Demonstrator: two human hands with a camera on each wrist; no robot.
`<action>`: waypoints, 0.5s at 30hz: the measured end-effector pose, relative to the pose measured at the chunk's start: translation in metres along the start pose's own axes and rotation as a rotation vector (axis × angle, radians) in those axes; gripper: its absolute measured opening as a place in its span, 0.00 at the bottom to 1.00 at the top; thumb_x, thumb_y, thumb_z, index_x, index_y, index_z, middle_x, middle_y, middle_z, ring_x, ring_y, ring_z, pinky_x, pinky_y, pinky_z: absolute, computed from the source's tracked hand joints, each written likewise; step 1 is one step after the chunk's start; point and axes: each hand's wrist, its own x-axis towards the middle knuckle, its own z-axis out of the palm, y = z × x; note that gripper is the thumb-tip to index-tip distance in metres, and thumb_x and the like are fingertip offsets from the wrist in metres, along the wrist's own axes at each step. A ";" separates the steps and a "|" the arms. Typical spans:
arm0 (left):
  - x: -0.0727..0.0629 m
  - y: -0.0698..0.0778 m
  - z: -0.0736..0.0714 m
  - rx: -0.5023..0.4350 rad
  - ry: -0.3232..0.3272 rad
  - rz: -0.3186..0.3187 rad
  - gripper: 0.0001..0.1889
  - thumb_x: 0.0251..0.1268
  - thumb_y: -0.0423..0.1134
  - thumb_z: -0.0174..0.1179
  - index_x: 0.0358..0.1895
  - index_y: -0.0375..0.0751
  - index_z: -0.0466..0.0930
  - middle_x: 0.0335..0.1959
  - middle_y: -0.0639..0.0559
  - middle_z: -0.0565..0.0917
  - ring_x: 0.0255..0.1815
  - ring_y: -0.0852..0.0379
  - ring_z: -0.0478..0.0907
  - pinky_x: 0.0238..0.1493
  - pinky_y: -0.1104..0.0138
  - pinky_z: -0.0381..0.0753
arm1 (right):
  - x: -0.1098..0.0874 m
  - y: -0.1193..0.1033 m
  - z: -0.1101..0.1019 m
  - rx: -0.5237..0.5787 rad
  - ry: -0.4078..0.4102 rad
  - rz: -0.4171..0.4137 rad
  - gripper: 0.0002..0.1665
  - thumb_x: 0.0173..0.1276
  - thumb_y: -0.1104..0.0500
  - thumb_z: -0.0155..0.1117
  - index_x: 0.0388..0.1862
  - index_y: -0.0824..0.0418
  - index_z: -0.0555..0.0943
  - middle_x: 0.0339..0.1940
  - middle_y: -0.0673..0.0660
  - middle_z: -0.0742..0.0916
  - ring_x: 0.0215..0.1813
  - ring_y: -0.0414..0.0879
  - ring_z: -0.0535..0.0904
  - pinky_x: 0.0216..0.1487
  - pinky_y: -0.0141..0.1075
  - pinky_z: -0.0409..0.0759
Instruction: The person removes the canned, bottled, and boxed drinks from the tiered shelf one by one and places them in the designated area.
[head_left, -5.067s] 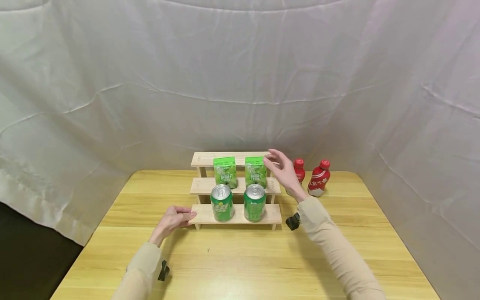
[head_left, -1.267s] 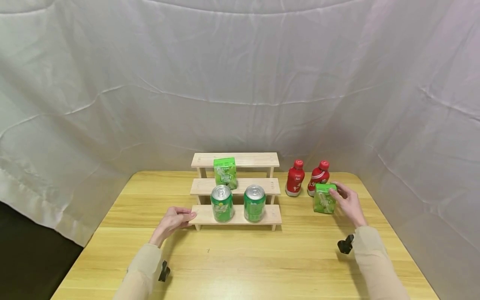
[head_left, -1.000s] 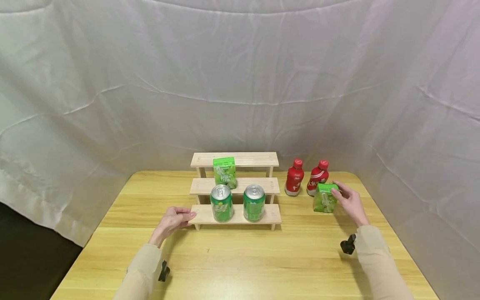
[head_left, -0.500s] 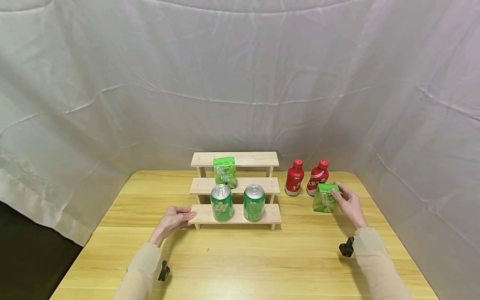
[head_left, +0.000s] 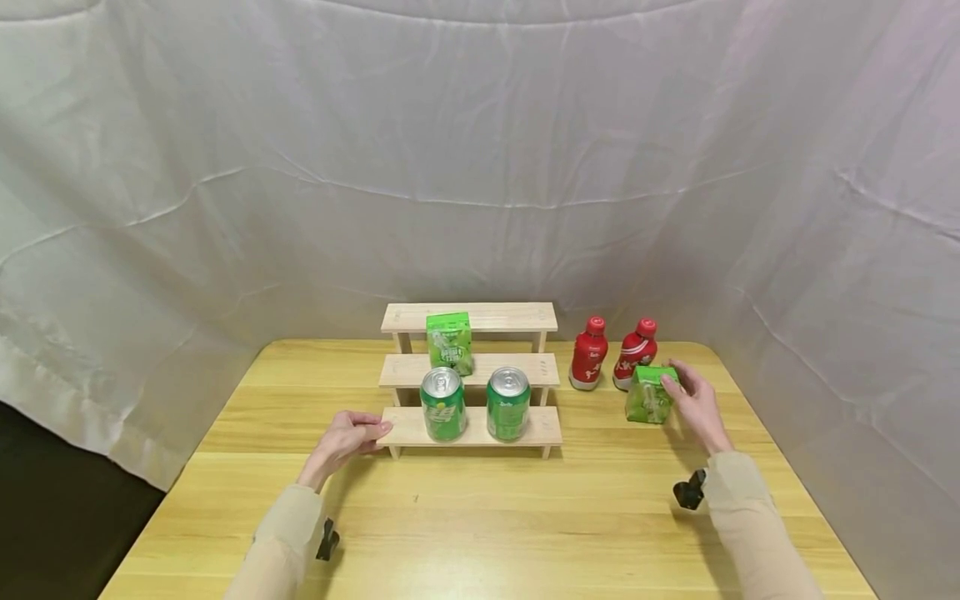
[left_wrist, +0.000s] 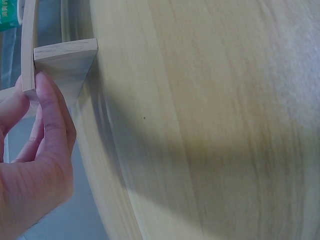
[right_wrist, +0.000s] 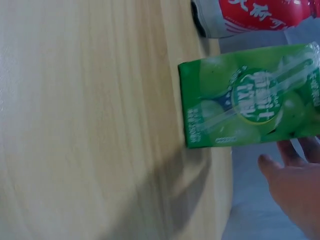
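My left hand [head_left: 347, 437] pinches the left end of the lowest board of a three-tier wooden display stand [head_left: 542, 427]. In the left wrist view, thumb and fingers [left_wrist: 52, 117] lie on either side of the board's end. At the right, my right hand [head_left: 699, 407] holds a green juice box [head_left: 649, 395] by its upper right corner. The box stands upright on the table, just in front of a red bottle [head_left: 634, 354]. In the right wrist view its printed face [right_wrist: 250, 97] shows, with fingers partly hidden behind it.
Two green drink cans, a left can [head_left: 444, 406] and a right can [head_left: 508, 406], stand on the lowest tier. Another green juice box [head_left: 450, 343] is on the middle tier. A second red bottle [head_left: 588, 354] stands right of the stand. Pale curtains [head_left: 480, 183] enclose the table [head_left: 480, 525].
The right juice box has gone from the middle tier to the table at the right, with my right hand. Over the last second both hands have stayed nearly still, the left on the stand.
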 end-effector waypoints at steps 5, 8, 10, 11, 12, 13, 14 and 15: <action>0.001 0.000 0.000 0.003 0.003 0.001 0.25 0.69 0.33 0.62 0.60 0.15 0.68 0.38 0.49 0.84 0.33 0.63 0.81 0.36 0.75 0.85 | 0.001 -0.014 0.006 -0.009 0.078 -0.046 0.37 0.80 0.52 0.53 0.78 0.72 0.57 0.75 0.76 0.66 0.79 0.69 0.56 0.82 0.62 0.51; 0.001 0.000 0.000 0.003 0.003 0.002 0.26 0.69 0.33 0.62 0.61 0.15 0.68 0.39 0.49 0.84 0.33 0.63 0.81 0.37 0.75 0.85 | 0.001 -0.028 0.009 -0.056 0.115 -0.053 0.36 0.79 0.52 0.54 0.76 0.72 0.60 0.74 0.75 0.69 0.77 0.68 0.59 0.81 0.64 0.51; 0.001 -0.001 0.000 0.004 0.001 0.003 0.26 0.69 0.32 0.62 0.61 0.15 0.68 0.39 0.49 0.84 0.33 0.63 0.81 0.37 0.74 0.85 | 0.001 -0.038 0.012 -0.067 0.123 -0.051 0.37 0.79 0.51 0.55 0.76 0.72 0.61 0.73 0.75 0.70 0.77 0.68 0.59 0.81 0.64 0.51; 0.001 -0.001 0.000 0.006 0.001 0.004 0.26 0.69 0.32 0.62 0.61 0.14 0.68 0.39 0.49 0.84 0.33 0.63 0.81 0.37 0.74 0.86 | 0.001 -0.044 0.014 -0.070 0.122 -0.052 0.37 0.79 0.50 0.56 0.76 0.71 0.61 0.73 0.75 0.70 0.77 0.68 0.59 0.81 0.64 0.51; 0.001 -0.001 0.000 0.007 0.000 0.005 0.26 0.69 0.32 0.62 0.61 0.14 0.68 0.39 0.49 0.84 0.33 0.63 0.81 0.37 0.74 0.86 | 0.001 -0.049 0.016 -0.064 0.120 -0.052 0.37 0.78 0.50 0.56 0.75 0.71 0.62 0.72 0.75 0.70 0.77 0.67 0.59 0.82 0.63 0.51; 0.001 -0.001 0.000 0.008 -0.002 0.005 0.26 0.69 0.32 0.62 0.61 0.14 0.68 0.39 0.49 0.84 0.33 0.63 0.81 0.37 0.74 0.86 | 0.001 -0.055 0.018 -0.057 0.114 -0.053 0.37 0.78 0.50 0.56 0.76 0.71 0.62 0.72 0.75 0.71 0.77 0.67 0.59 0.81 0.63 0.51; 0.001 -0.001 0.000 0.007 -0.003 0.007 0.25 0.69 0.32 0.62 0.61 0.14 0.68 0.38 0.49 0.84 0.33 0.63 0.81 0.37 0.74 0.86 | 0.001 -0.061 0.021 -0.049 0.110 -0.055 0.37 0.78 0.49 0.57 0.76 0.70 0.62 0.72 0.74 0.71 0.77 0.66 0.60 0.81 0.62 0.53; 0.001 -0.001 0.000 0.007 -0.004 0.009 0.25 0.69 0.32 0.62 0.60 0.14 0.68 0.38 0.49 0.84 0.33 0.63 0.81 0.37 0.74 0.86 | 0.001 -0.066 0.023 -0.043 0.106 -0.057 0.37 0.78 0.49 0.57 0.76 0.69 0.62 0.72 0.74 0.71 0.76 0.66 0.61 0.81 0.62 0.54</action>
